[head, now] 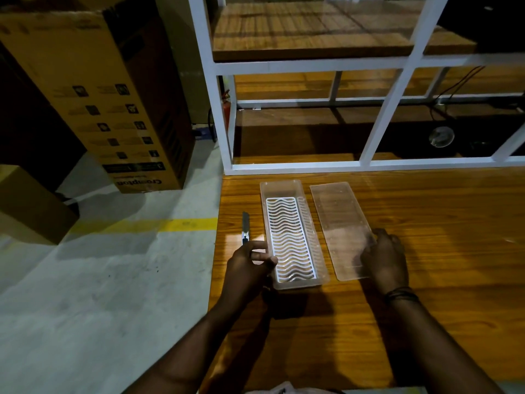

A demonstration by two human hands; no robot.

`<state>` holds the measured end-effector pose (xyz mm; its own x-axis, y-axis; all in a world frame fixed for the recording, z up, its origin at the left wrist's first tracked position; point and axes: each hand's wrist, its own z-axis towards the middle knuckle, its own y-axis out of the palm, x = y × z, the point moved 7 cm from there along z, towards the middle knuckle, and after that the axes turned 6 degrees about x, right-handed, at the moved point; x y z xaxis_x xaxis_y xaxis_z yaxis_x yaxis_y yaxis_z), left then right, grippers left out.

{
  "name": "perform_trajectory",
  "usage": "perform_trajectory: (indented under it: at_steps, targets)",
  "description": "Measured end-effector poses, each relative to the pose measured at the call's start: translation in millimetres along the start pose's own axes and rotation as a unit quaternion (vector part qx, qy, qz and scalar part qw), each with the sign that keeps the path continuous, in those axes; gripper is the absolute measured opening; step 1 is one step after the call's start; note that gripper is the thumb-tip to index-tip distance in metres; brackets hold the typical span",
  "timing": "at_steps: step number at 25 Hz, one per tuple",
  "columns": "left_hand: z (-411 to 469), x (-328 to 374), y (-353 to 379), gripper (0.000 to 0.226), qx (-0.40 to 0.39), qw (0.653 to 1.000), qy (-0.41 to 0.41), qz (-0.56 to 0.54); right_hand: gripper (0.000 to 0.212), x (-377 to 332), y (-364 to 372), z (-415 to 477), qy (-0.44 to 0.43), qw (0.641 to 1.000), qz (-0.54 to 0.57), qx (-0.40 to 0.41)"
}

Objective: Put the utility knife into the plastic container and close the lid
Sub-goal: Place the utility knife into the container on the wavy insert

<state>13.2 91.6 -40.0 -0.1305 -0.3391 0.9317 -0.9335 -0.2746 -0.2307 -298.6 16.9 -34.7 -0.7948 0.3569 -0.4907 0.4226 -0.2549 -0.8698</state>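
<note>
A long clear plastic container (284,189) lies open on the wooden table, with a white wavy grid insert (289,237) in its bottom. Its clear flat lid (335,211) lies on the table just to its right. The utility knife (245,227), slim and grey, lies to the left of the container near the table's left edge. My left hand (248,268) closes its fingers around the knife's near end, beside the container's left wall. My right hand (385,260) rests on the lid's near right corner, its fingers on the lid's edge.
The wooden table (426,251) ends at its left edge beside a concrete floor with a yellow line (159,224). A white metal shelf frame (298,166) stands at the table's far side. Cardboard boxes (93,95) stand on the floor at the left.
</note>
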Motion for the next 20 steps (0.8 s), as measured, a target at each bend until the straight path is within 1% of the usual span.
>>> perform_trajectory:
  at_steps: [2, 3, 5, 7, 10, 11, 13, 15, 16, 18, 20]
  targets:
    - [-2, 1, 0, 0.032, -0.001, 1.0, -0.001, 0.005, 0.031, 2, 1, -2, -0.005, 0.999, -0.044, 0.01]
    - [-2, 1, 0, 0.031, -0.002, 1.0, -0.001, 0.004, 0.029, 2, 2, -4, -0.004, 0.998, -0.06, 0.005]
    - [-3, 3, 0, 0.029, -0.005, 1.0, -0.003, 0.001, 0.031, 0, 2, -5, 0.0, 0.997, -0.075, -0.001]
    - [-3, 3, -1, 0.024, -0.002, 1.0, -0.003, 0.003, 0.034, -6, 0, -7, -0.017, 0.996, -0.084, 0.016]
    - [-1, 1, -13, 0.016, 0.039, 0.999, 0.003, 0.018, 0.039, -19, -3, -13, -0.062, 0.996, -0.056, 0.042]
    - [2, 2, -21, 0.016, 0.069, 0.996, 0.014, 0.052, 0.04, -23, -3, -15, -0.071, 0.995, -0.048, 0.041]
    - [15, 2, -34, 0.021, 0.117, 0.976, 0.034, 0.181, 0.041, -30, -2, -17, -0.089, 0.995, -0.037, 0.037]
    - [28, -1, -36, 0.032, 0.119, 0.942, 0.02, 0.312, 0.04, -38, 0, -21, -0.102, 0.994, -0.021, 0.03]
    - [33, -3, -35, 0.038, 0.113, 0.929, 0.011, 0.351, 0.04, -42, 1, -23, -0.109, 0.994, -0.014, 0.028]
    - [38, -3, -31, 0.046, 0.107, 0.915, 0.009, 0.388, 0.038, -47, 3, -26, -0.12, 0.993, -0.007, 0.023]
    - [41, 1, -27, 0.047, 0.107, 0.903, 0.019, 0.415, 0.037, -49, 6, -28, -0.125, 0.992, -0.005, 0.015]
